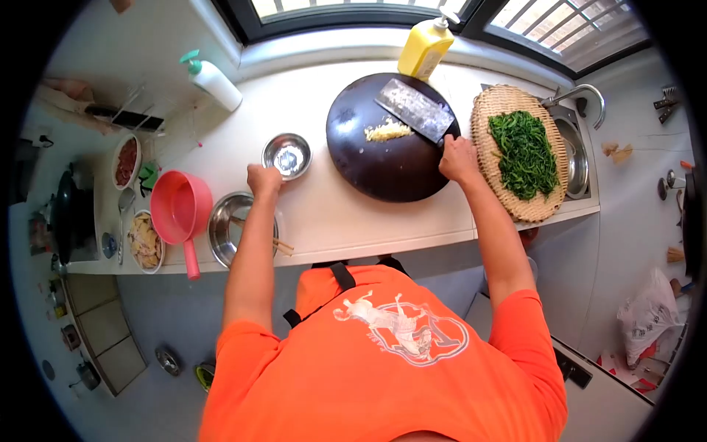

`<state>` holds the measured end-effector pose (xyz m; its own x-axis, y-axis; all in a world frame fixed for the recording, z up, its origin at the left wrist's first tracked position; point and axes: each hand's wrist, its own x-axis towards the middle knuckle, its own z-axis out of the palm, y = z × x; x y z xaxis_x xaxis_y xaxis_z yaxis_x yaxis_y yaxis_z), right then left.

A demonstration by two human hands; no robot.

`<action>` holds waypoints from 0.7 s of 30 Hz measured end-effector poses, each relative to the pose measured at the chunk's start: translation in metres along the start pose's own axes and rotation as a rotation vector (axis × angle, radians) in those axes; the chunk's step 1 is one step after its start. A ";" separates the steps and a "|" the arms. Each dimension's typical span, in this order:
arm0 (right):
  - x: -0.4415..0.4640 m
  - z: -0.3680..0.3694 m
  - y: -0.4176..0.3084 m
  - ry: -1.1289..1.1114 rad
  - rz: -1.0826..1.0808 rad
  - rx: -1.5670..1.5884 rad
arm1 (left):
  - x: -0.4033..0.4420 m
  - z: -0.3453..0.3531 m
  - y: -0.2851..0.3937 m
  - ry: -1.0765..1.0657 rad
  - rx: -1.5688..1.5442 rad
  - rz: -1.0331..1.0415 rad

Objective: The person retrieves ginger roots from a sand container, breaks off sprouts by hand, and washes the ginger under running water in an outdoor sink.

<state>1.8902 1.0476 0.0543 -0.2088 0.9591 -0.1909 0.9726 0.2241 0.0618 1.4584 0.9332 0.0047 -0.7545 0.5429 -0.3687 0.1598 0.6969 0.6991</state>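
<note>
My right hand [459,158] is closed round the handle of a wide cleaver [414,109], whose blade lies over the upper right of a round dark board [390,173]. A small pile of chopped pale yellow bits [388,131] sits on the board beside the blade. Left of the board, my left hand [264,180] grips the near left rim of a small steel bowl [288,156]. Beneath my left forearm is a larger steel bowl [219,230] with chopsticks [283,247] in it.
Right of the board, a woven tray [482,140] of chopped greens [524,155] reaches the sink [577,158]. A yellow pump bottle [425,49] and a white one [215,85] stand behind. A pink dipper [181,207], a plate of sliced food [146,241] and a meat bowl [127,162] are left.
</note>
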 end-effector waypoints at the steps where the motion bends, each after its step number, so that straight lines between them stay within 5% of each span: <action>1: 0.002 -0.011 -0.002 -0.091 0.013 -0.006 | -0.001 0.000 0.002 -0.005 -0.037 -0.052; 6: -0.001 -0.038 0.003 -0.010 0.084 0.168 | -0.035 -0.008 0.025 -0.022 0.046 -0.180; 10: -0.019 -0.039 0.034 0.135 0.026 0.437 | -0.068 0.018 0.023 0.517 0.342 0.433; 12: -0.036 -0.048 0.049 0.053 0.001 0.766 | -0.098 0.040 0.047 0.326 0.051 0.537; 13: -0.046 -0.054 0.052 -0.168 0.202 1.170 | -0.111 0.055 0.058 0.241 0.040 0.564; 16: -0.069 -0.046 0.064 -0.277 0.227 1.532 | -0.129 0.114 0.063 0.212 0.083 0.863; 21: -0.087 -0.012 0.091 -0.419 0.430 1.678 | -0.157 0.165 0.064 0.179 0.254 0.834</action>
<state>1.9954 0.9867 0.0880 -0.1598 0.7333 -0.6609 0.0530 -0.6622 -0.7475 1.6926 0.9699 0.0067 -0.4142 0.8536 0.3160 0.8220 0.2017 0.5326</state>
